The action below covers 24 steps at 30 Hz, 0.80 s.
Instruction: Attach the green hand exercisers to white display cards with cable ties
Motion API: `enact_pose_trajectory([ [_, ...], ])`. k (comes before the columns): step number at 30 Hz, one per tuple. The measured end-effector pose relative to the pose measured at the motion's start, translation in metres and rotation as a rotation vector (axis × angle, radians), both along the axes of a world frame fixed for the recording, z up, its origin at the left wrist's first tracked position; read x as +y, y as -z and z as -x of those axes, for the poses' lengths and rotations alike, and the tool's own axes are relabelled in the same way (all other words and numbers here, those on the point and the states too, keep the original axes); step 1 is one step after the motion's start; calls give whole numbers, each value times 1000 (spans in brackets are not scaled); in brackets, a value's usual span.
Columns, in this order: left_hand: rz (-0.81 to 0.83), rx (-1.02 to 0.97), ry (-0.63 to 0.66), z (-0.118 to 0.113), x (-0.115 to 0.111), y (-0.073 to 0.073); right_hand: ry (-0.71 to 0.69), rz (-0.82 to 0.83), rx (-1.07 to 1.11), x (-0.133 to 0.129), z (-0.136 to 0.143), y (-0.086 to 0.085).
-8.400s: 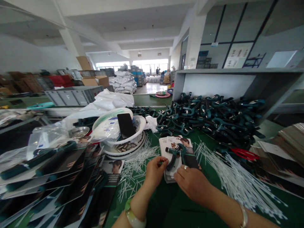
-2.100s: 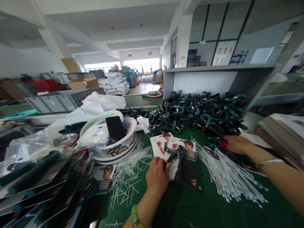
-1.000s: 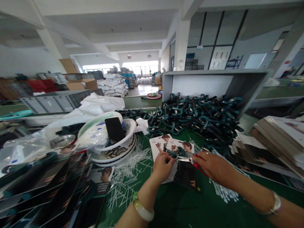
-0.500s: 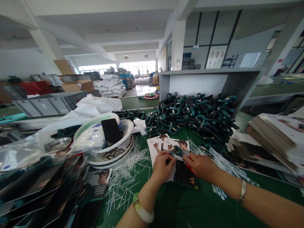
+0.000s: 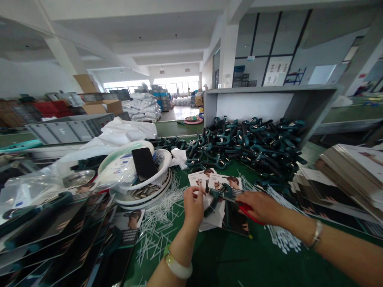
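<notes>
The tool is dark teal and curved, right hand gripping scissors, hold of left hand unclear.

Bright far windows, white pillar, pale ceiling.

My left grip has drawn leftward from the green tool. My right grip now holds the red-handled scissors.

The left hand, fingers bent and raised, is left of the red-handled scissors. The right hand curls around them, its forearm extending rightward
</notes>
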<state>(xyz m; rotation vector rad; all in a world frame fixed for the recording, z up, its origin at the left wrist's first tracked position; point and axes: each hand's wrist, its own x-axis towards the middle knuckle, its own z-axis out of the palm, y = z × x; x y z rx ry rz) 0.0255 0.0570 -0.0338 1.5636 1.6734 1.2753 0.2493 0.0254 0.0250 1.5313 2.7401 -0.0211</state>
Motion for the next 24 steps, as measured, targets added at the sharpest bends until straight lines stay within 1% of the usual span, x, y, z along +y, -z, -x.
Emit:
enact_pose_trajectory([
  [1,3,23,-68,8,0,-1,-11,60,29,1,0,-8],
  [2,10,69,-92,15,-2,-2,-24,127,40,3,1,-16],
  [3,28,133,-65,20,-4,-3,-32,197,33,5,4,-24],
  [5,101,270,80,26,-13,-8,-42,317,-11,10,14,-37],
  [6,141,329,153,26,-17,-11,-39,349,-38,13,21,-42],
  [8,191,405,235,23,-25,-16,-30,379,-92,19,34,-47],
  [11,191,436,243,18,-29,-20,-24,417,-153,27,47,-51],
  [14,178,438,262,17,-27,-21,-22,469,-173,35,53,-54],
  [20,202,412,285,20,-21,-16,-85,570,-191,49,62,-60],
  [24,235,370,317,21,-18,-12,-123,591,-163,58,63,-56],
])
